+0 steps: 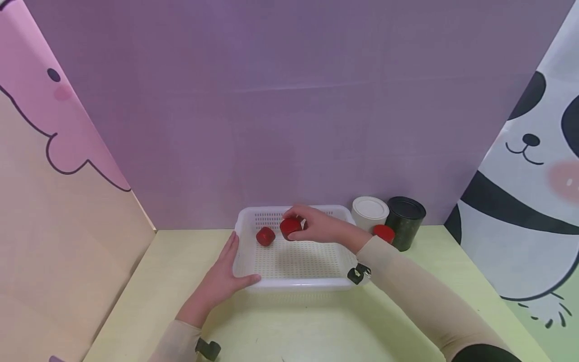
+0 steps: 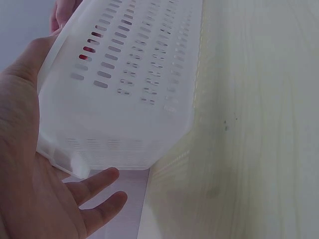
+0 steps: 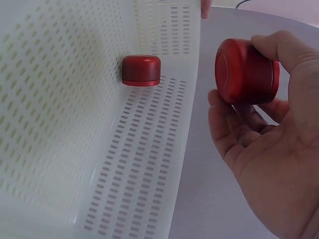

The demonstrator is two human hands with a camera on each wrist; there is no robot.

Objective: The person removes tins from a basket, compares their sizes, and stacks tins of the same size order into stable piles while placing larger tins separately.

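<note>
A white perforated plastic basket [image 1: 303, 284] stands on the table near the back wall. My left hand [image 1: 222, 277] is spread round its front left corner, thumb across the front rim and straight fingers along the left side. In the left wrist view two fingers [image 2: 102, 184] lie extended beside the basket's end. One small red round tin [image 1: 265, 236] rests inside, toward the left. My right hand [image 1: 318, 225] pinches a second small red tin [image 3: 246, 72] between thumb and fingers, over the basket's interior in the head view. The right wrist view shows it tilted on its side, above the rim.
Right of the basket stand a white lidded canister [image 1: 370, 212] and a dark canister [image 1: 406, 221]. A red-topped item [image 1: 384, 232] sits in front of them, partly hidden by my right arm. A purple wall [image 1: 289, 125] rises behind the pale table [image 1: 289, 327].
</note>
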